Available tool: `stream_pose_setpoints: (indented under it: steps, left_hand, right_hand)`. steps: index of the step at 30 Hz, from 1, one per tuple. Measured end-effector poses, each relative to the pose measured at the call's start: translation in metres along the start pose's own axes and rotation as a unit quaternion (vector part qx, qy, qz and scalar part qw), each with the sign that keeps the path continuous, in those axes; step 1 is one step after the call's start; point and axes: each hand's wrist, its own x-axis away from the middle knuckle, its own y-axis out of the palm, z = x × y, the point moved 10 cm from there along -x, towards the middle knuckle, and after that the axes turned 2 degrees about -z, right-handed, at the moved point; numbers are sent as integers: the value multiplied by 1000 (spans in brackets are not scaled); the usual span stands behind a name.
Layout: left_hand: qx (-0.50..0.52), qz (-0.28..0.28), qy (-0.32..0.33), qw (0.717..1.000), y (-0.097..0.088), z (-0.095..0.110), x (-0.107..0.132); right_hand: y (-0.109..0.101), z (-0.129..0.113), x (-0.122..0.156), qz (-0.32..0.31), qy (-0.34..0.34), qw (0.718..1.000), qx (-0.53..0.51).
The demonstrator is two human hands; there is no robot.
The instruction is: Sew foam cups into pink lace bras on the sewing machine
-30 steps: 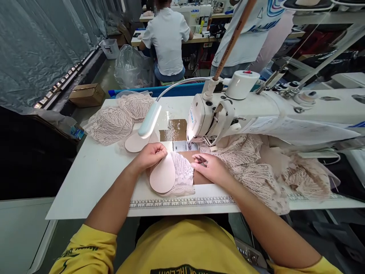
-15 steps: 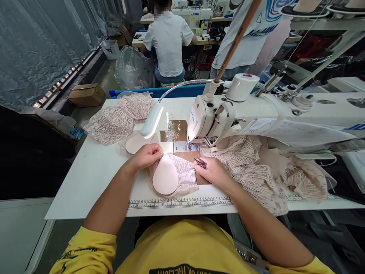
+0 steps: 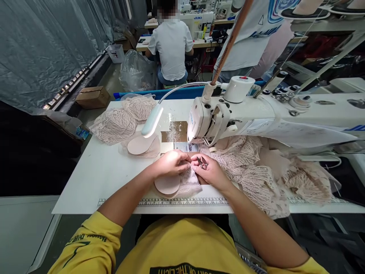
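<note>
My left hand (image 3: 171,163) is closed over a pale pink bra cup with lace edging (image 3: 168,184), gripping its top edge in front of the sewing machine (image 3: 211,118). Touching it from the right, my right hand (image 3: 209,169) is closed on small thread snips (image 3: 202,161), their blades pointing at the lace between my two hands. The cup lies on the white table (image 3: 99,179) just above the printed ruler strip (image 3: 182,201).
A heap of lace cups (image 3: 119,120) and one loose cup (image 3: 139,145) lie at the left back. More lace pieces (image 3: 256,171) are piled right under the machine arm. A gooseneck lamp (image 3: 152,120) hangs over the table. Other people work behind.
My left hand slid right along the cup to meet my right hand. The cup was pulled together and looks smaller; the snips now sit at the lace edge.
</note>
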Motion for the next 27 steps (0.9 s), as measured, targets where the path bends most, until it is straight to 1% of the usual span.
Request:
stream_pose_setpoints:
  steps: [2, 4, 7, 10, 12, 15, 17, 19, 21, 23, 25, 27]
  left_hand:
    - [40, 18, -21, 999, 2, -8, -1]
    - [71, 36, -23, 997, 2, -11, 0]
    - [82, 52, -11, 995, 0, -9, 1]
    - [59, 81, -16, 995, -3, -12, 0]
    - [52, 98, -34, 993, -5, -17, 0]
    - [70, 95, -53, 992, -8, -25, 1]
    - [67, 98, -70, 990, -18, -29, 6]
    - [35, 117, -118, 985, -35, -38, 17]
    - [0, 111, -195, 975, -47, -53, 31]
    - [-2, 77, -257, 963, -50, -69, 44]
    - [30, 51, -281, 958, -45, -78, 51]
    - [82, 39, -264, 960, -37, -78, 51]
  right_hand:
    - [-7, 5, -1, 25, 11, 999, 17]
    - [-10, 8, -2, 34, 26, 998, 44]
    - [-3, 6, -3, -2, 43, 993, 113]
    - [1, 0, 3, -30, 52, 981, 186]
    - [4, -1, 13, -61, 61, 976, 198]
    - [10, 5, 38, -158, 86, 968, 173]
    - [9, 10, 56, -218, 100, 956, 171]
    - [2, 14, 70, -248, 117, 947, 169]
    - [-12, 15, 76, -241, 127, 948, 163]
    - [-24, 12, 75, -217, 120, 955, 162]
    - [-32, 7, 70, -197, 102, 961, 164]
    - [-34, 2, 60, -170, 86, 969, 157]
